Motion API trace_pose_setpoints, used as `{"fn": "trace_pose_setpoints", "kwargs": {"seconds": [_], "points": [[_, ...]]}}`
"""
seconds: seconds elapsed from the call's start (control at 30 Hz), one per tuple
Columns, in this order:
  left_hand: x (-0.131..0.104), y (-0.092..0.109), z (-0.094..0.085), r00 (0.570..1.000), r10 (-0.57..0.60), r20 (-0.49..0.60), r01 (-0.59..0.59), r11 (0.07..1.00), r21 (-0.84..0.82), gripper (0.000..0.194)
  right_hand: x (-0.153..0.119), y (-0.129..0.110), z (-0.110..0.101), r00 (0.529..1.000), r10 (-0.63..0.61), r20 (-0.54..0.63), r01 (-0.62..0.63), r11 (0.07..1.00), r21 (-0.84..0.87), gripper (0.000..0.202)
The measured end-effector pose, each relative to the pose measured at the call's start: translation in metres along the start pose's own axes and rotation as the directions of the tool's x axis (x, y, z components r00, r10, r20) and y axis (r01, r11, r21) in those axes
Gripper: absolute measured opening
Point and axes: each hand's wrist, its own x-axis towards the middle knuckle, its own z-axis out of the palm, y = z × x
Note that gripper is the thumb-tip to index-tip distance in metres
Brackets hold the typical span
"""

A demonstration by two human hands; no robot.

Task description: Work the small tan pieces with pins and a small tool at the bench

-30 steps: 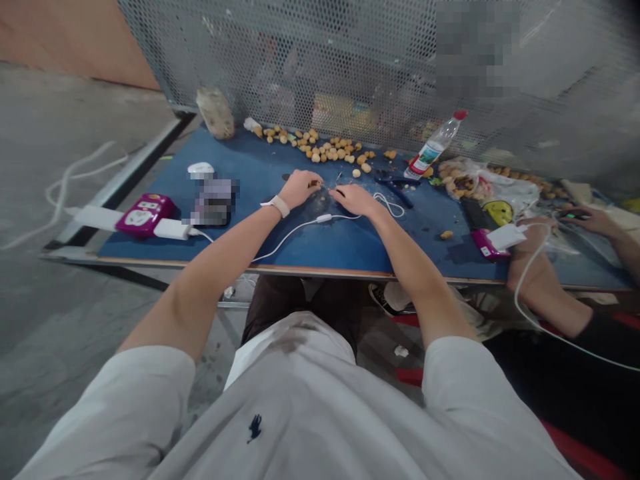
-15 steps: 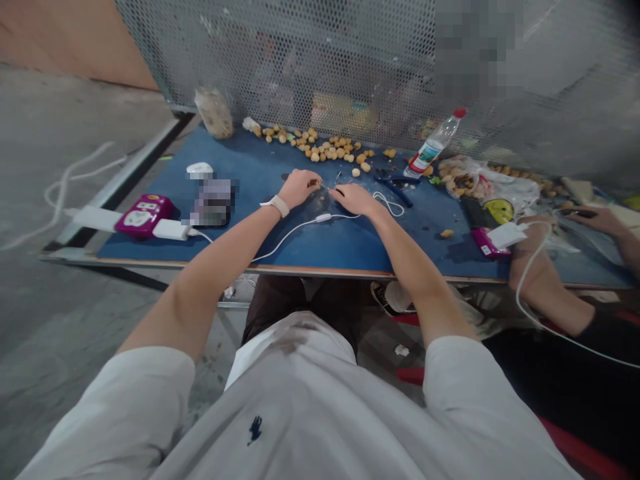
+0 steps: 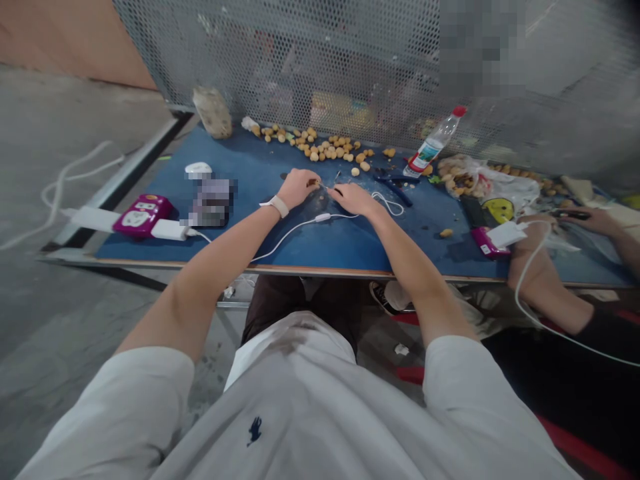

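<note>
My left hand (image 3: 299, 190), with a white band on its wrist, is closed with its fingertips around a small brown nut-like piece (image 3: 313, 183). Facing it, my right hand (image 3: 351, 197) is closed with the fingers bent around something thin whose pale tip (image 3: 325, 187) points at the piece; its kind is mostly hidden by the fingers. The fingertips of both hands are close together over the blue tabletop (image 3: 300, 248). A white cable (image 3: 295, 229) with a small inline switch (image 3: 323, 217) passes under my right wrist.
Many round tan nut-like pieces (image 3: 327, 150) lie along the mesh panel (image 3: 280, 73). Blue-handled pliers (image 3: 397, 190) and a red-capped bottle (image 3: 434, 145) are to the right. Leftward are a purple power socket (image 3: 141, 215) and a blurred phone (image 3: 214, 200). A co-worker's arm (image 3: 543, 280) is at right.
Both hands stay almost in place, with only slight movement at the fingertips. The whole view has shifted a little.
</note>
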Motion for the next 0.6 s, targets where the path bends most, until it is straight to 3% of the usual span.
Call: {"fn": "trace_pose_setpoints", "kwargs": {"seconds": [0.27, 0.6], "points": [[0.003, -0.005, 0.003, 0.998, -0.046, -0.042, 0.049, 0.996, 0.073, 0.015, 0.000, -0.006, 0.004, 0.999, 0.047, -0.015, -0.047, 0.998, -0.032, 0.076], [0.004, -0.011, 0.010, 0.996, -0.057, -0.064, 0.061, 0.997, 0.057, 0.012, 0.004, -0.009, 0.009, 0.997, 0.060, -0.050, -0.061, 0.998, -0.017, 0.077]]}}
